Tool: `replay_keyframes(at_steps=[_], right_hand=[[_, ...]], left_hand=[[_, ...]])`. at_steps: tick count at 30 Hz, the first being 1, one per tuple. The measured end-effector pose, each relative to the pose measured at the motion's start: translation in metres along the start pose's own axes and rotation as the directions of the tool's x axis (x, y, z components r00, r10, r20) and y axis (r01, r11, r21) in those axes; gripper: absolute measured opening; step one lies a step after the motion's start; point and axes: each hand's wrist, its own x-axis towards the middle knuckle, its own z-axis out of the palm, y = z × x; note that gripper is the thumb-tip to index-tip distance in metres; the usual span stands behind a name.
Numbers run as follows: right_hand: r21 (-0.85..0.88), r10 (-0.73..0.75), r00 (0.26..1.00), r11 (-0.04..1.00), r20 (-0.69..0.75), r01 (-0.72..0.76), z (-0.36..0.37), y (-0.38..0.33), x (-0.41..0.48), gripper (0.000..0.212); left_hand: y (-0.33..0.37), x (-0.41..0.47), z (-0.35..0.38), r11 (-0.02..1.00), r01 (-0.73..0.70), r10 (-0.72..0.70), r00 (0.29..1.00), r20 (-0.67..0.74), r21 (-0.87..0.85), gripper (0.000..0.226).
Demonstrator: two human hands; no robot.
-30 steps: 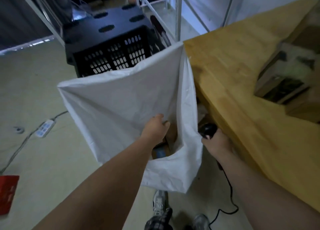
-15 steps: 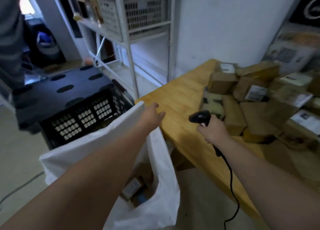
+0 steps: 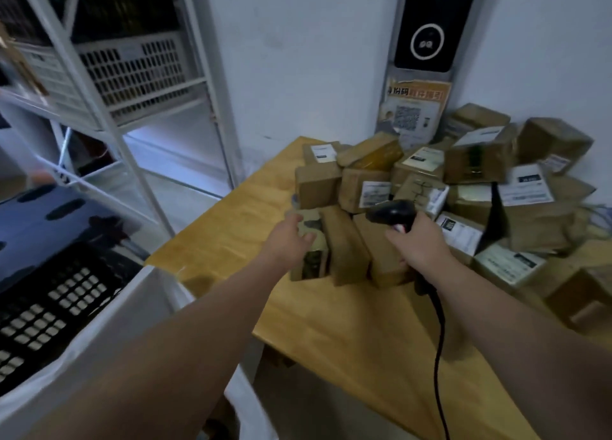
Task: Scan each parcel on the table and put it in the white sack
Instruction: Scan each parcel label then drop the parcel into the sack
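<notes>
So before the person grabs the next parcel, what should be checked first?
1. Scanner held: ok, the right hand grips it.
2. Left hand free: ok, open at the nearest parcel.
3. Grip on that parcel: not ok, fingers not curled round it.
4. Its label facing the scanner: cannot tell, no white label shows on it.
5. White sack open: cannot tell, only its rim shows.
6. Cable clear of parcels: ok, it trails back toward the person.
</notes>
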Motion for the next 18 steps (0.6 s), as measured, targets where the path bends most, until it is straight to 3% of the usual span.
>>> replay_keyframes(at_steps=[4, 10, 14, 18], right_hand=[[0.067, -0.028, 0.998, 0.997, 0.047, 0.025, -0.014, 0.004, 0.042, 0.023], [0.181, -0.017, 0.976, 0.983, 0.217, -0.023, 0.017, 0.006, 0.077, 0.026], [0.147, 0.044, 0.961, 0.985, 0.273, -0.086, 0.050, 0.010, 0.093, 0.028], [0.075, 0.130, 0.951, 0.985, 0.280, -0.157, 0.075, 0.018, 0.103, 0.029]], left_hand=[[0.028, 0.035, 0.028, 1.000, 0.013, -0.014, 1.000, -0.011, -0.016, 0.055], [0.011, 0.062, 0.047, 0.955, 0.180, -0.163, 0.983, -0.090, 0.235, 0.075], [-0.009, 0.086, 0.060, 0.874, 0.353, -0.353, 0.934, -0.064, 0.334, 0.096], [-0.016, 0.110, 0.076, 0.831, 0.383, -0.419, 0.908, 0.000, 0.403, 0.102]])
